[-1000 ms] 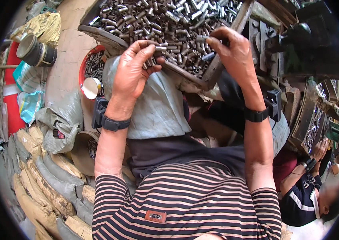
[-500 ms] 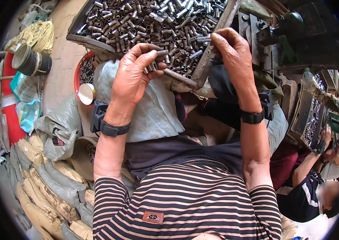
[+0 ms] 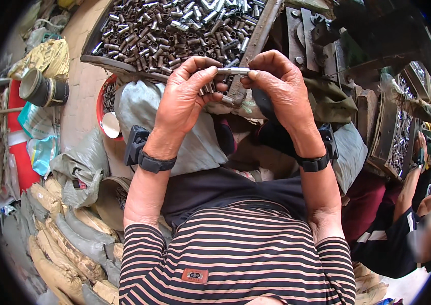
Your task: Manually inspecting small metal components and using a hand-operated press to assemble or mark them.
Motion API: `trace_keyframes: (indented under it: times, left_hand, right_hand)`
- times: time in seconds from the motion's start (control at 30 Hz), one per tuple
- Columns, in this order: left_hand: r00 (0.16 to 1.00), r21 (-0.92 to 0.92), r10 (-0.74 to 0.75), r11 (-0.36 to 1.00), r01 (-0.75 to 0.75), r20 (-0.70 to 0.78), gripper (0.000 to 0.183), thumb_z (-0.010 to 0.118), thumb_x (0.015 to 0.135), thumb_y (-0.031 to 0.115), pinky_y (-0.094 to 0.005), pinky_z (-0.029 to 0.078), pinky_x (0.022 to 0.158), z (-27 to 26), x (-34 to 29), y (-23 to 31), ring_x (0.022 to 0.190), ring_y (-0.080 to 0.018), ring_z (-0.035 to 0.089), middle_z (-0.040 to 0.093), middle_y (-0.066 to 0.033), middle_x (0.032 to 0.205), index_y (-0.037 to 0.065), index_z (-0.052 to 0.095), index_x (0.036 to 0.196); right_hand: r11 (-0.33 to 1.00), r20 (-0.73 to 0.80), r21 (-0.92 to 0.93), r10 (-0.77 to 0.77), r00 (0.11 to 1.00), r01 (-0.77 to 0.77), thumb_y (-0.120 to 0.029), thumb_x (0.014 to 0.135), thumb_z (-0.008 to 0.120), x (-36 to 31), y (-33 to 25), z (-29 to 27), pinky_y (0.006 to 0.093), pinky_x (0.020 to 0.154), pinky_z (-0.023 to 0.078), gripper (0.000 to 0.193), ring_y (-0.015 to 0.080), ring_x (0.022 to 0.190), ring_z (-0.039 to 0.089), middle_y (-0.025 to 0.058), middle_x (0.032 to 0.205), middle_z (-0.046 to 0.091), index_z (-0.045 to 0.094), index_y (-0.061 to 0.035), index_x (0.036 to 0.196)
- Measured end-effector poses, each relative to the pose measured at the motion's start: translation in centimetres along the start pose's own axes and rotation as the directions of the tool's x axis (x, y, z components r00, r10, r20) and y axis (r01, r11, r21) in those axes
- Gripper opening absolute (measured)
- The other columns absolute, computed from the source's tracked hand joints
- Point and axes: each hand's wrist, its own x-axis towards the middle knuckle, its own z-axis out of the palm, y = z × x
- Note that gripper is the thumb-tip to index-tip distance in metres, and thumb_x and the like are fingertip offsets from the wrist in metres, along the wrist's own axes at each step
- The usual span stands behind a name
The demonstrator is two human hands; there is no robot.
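Above the near edge of the tray, both hands are raised and close together. My left hand (image 3: 187, 96) pinches a short dark metal tube (image 3: 222, 71) between thumb and forefinger, and its curled lower fingers hold several more small metal tubes (image 3: 208, 89). My right hand (image 3: 280, 86) pinches a shiny metal tube (image 3: 238, 71) from the other side. The two pieces meet end to end in one line; whether one sits inside the other I cannot tell. Just beyond lies a wooden tray (image 3: 106, 63) heaped with small tubes, some dark and brownish, some bright.
A red tub (image 3: 99, 104) with metal pieces and a white cup stands left of the tray. Dark machinery (image 3: 317, 38) is at the right. A co-worker (image 3: 393, 239) sits at lower right beside another parts tray (image 3: 386, 137). Filled sacks (image 3: 63, 249) line the lower left.
My right hand has moved left and down from over the tray's right edge, bringing its shiny tube against the one in my left hand. My left hand has shifted slightly right.
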Motion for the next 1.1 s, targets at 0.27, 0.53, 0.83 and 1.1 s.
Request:
trace_keyframes:
  times: [0.27,0.53,0.83,1.1]
  left_hand:
    - [0.998,0.052,-0.054,0.997,0.053,0.022,0.012,0.057,0.091,0.009,-0.0259,0.054,0.062,2.2,0.5,-1.4,0.074,-0.0130,0.063,0.062,-0.0047,0.090,0.003,0.058,0.101]
    - [0.998,0.160,-0.036,0.987,0.028,0.046,0.013,0.058,0.090,0.009,-0.0229,0.055,0.061,3.8,0.7,-2.3,0.074,-0.0107,0.063,0.062,-0.0030,0.088,0.003,0.059,0.101]
    - [0.987,0.250,-0.114,0.965,0.083,0.114,0.014,0.059,0.090,0.011,-0.0217,0.052,0.059,5.0,0.6,-2.3,0.073,-0.0100,0.062,0.063,-0.0022,0.087,0.005,0.060,0.104]
    - [0.944,0.141,-0.179,0.980,0.144,0.278,0.022,0.060,0.091,0.015,-0.0209,0.050,0.059,6.2,0.7,-2.9,0.073,-0.0101,0.062,0.062,-0.0033,0.090,0.005,0.055,0.110]
  right_hand:
    - [0.974,-0.073,-0.199,-0.123,0.990,0.106,0.001,0.081,0.058,-2.1,0.0,-2.0,0.0213,0.072,0.047,0.010,0.0057,0.077,0.057,0.0008,0.082,0.062,0.060,-0.0002,0.091]
    - [0.980,-0.088,-0.172,-0.116,0.989,0.100,0.002,0.081,0.058,-3.4,-0.1,-3.7,0.0204,0.070,0.045,0.010,0.0041,0.075,0.054,-0.0011,0.079,0.061,0.061,-0.0005,0.090]
    - [0.964,-0.067,-0.230,-0.153,0.986,0.134,0.003,0.080,0.058,-4.7,-0.8,-5.2,0.0215,0.069,0.046,0.010,0.0047,0.075,0.054,-0.0008,0.078,0.061,0.062,-0.0010,0.088]
    - [0.994,-0.088,-0.050,-0.102,0.991,0.098,0.003,0.081,0.059,-5.8,-1.6,-6.5,0.0227,0.073,0.048,0.008,0.0081,0.078,0.059,0.0024,0.081,0.062,0.062,0.0014,0.088]
